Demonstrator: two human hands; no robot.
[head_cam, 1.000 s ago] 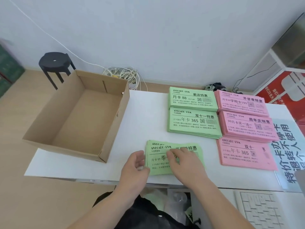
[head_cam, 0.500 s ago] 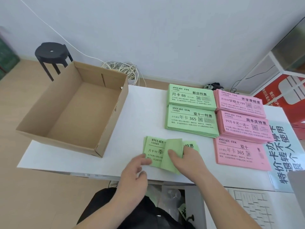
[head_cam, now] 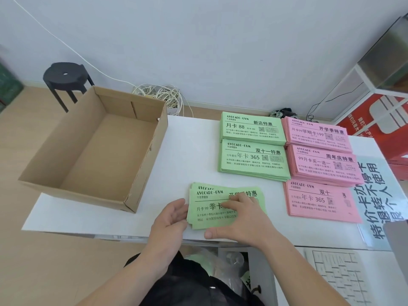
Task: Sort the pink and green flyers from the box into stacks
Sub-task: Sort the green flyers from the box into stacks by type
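Left hand (head_cam: 173, 217) flat against green stack (head_cam: 208, 218) left edge; right hand (head_cam: 242, 219) spread, pressing top.

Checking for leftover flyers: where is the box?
In the head view, the cardboard box sits at the table's left end, left of the loose green stack.

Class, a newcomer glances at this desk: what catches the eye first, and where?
Three pink flyer stacks line up at right, two green flyer stacks beside them. Nearest the camera, the left hand and right hand touch a third green stack. An open cardboard box sits at left.
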